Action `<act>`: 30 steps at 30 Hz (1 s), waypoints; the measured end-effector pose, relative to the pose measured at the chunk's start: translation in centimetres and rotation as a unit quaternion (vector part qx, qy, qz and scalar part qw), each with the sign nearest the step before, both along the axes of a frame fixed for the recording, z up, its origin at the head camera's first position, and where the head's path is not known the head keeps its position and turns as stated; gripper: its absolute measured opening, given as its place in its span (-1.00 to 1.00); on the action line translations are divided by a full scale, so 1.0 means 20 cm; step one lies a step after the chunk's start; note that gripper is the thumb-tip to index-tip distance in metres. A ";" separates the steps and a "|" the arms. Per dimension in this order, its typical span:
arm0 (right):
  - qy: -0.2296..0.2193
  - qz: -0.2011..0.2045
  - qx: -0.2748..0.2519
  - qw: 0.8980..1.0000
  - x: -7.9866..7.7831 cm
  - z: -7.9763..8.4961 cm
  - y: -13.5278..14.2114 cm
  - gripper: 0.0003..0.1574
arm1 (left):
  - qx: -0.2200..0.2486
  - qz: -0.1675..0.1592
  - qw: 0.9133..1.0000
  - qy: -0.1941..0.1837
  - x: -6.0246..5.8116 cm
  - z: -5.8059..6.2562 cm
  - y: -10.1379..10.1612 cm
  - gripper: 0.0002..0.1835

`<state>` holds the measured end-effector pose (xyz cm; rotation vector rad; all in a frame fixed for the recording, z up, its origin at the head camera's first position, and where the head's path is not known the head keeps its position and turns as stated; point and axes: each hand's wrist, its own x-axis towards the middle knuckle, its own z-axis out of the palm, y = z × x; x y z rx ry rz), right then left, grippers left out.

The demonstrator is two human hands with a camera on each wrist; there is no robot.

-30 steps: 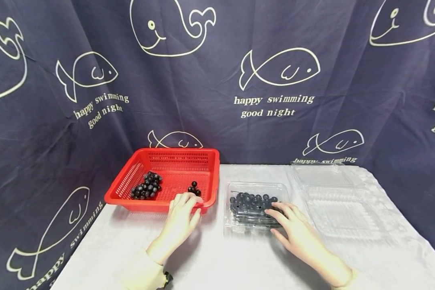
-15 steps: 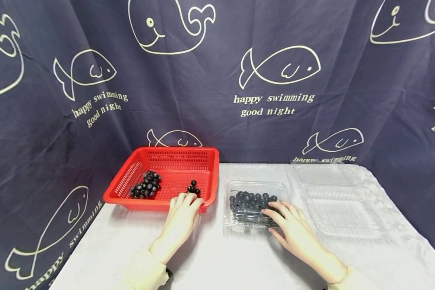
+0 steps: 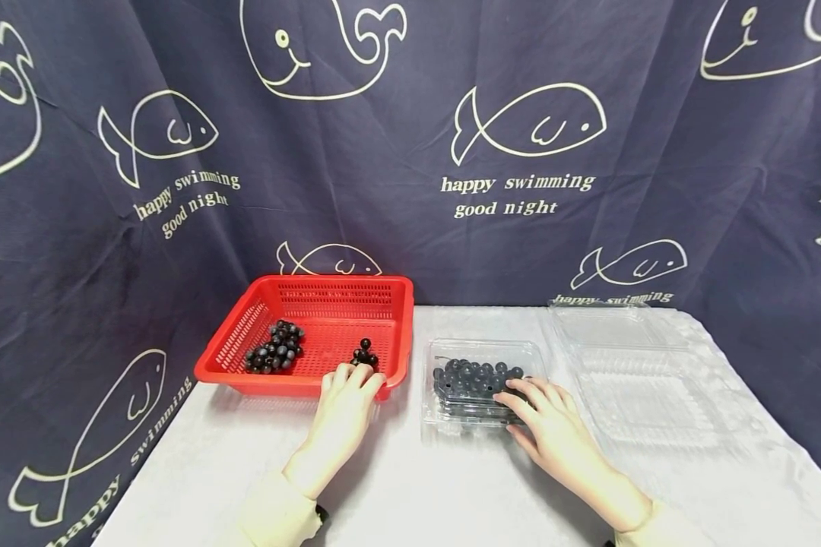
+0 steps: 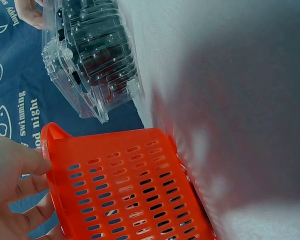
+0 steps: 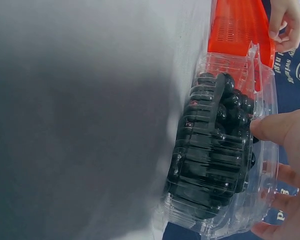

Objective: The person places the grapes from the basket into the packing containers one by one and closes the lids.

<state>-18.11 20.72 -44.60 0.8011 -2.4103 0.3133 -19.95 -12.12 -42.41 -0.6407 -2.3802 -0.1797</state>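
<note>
My left hand holds the near right rim of a red perforated plastic basket, fingers over the edge and thumb on the outside. Inside the basket lie a bunch of dark grapes at the left and a small cluster near my fingers. My right hand grips the near right corner of a clear plastic clamshell box. Its fingers reach over the top, and the right wrist view shows the thumb against the near edge. Dark grapes fill much of the box, seen through its walls.
Clear plastic containers lie at the right of the white-covered table. A dark blue curtain with fish drawings hangs behind and at both sides. A gap separates the basket from the grape box.
My left thumb has come up to the basket's rim. My right fingers have shifted slightly left over the box. Basket and box keep their places; the view has tilted a little.
</note>
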 end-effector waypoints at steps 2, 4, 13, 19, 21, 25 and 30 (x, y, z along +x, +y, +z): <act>-0.004 -0.002 0.000 1.000 0.00 0.00 0.00 -0.41 | 0.003 0.000 1.000 -0.001 0.00 0.00 0.00 -0.63; -0.005 -0.002 0.001 1.000 -0.01 0.00 0.00 -0.41 | 0.006 0.001 1.000 0.002 0.00 -0.01 0.00 -0.64; 0.002 0.000 0.001 1.000 -0.03 0.00 -0.01 -0.38 | 0.010 0.003 1.000 0.008 0.01 0.00 0.00 -0.60; -0.007 -0.009 0.006 1.000 -0.05 0.00 -0.01 -0.36 | 0.012 0.004 1.000 0.015 0.01 -0.01 0.00 -0.60; -0.012 -0.012 0.006 1.000 -0.06 0.00 -0.01 -0.35 | 0.012 0.004 1.000 0.015 0.01 -0.01 0.00 -0.60; -0.021 -0.018 0.009 1.000 -0.07 0.01 -0.02 -0.34 | 0.015 0.002 1.000 0.012 0.01 -0.01 0.00 -0.60; -0.023 -0.020 0.009 0.999 -0.10 0.02 -0.02 -0.34 | 0.015 0.003 1.000 0.010 0.01 -0.01 0.00 -0.61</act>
